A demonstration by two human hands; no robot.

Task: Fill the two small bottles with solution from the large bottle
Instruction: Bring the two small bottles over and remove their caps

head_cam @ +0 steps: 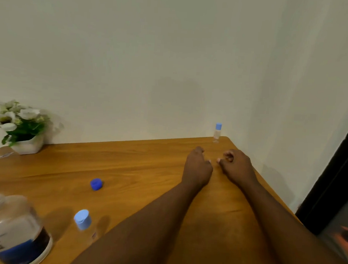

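Head view, left to right. Large bottle (14, 230): clear plastic, round-shouldered, neck uncapped, a blue and dark label band round its lower body; it stands at the near left edge of the table (126, 159) and is blurred. Behind it, at the far left corner, a white faceted pot (28, 145) holds white flowers (17, 120) with green leaves, close against the wall (153, 49). Cap (96, 184): dark blue, round, lying alone on open wood, well apart from both bottles. Near small bottle (83, 220): clear, slim, closed by a pale blue flip-top; it stands just right of the large bottle, beside the left forearm. Table: smooth wood-grain, honey brown, rounded corners; a broad bare stretch runs across its middle. Left hand (197, 168): knuckles up, fingers loosely curled, holding nothing, resting on the wood toward the far right. Right hand (236, 164): just beside it, apart by a narrow gap, fingers likewise loosely curled, thumb tip showing, holding nothing. Far small bottle (217, 132): upright, clear, pale blue cap, at the far right corner by the wall, beyond both hands; fill level cannot be told. Right table edge runs near a dark door frame (333, 182).
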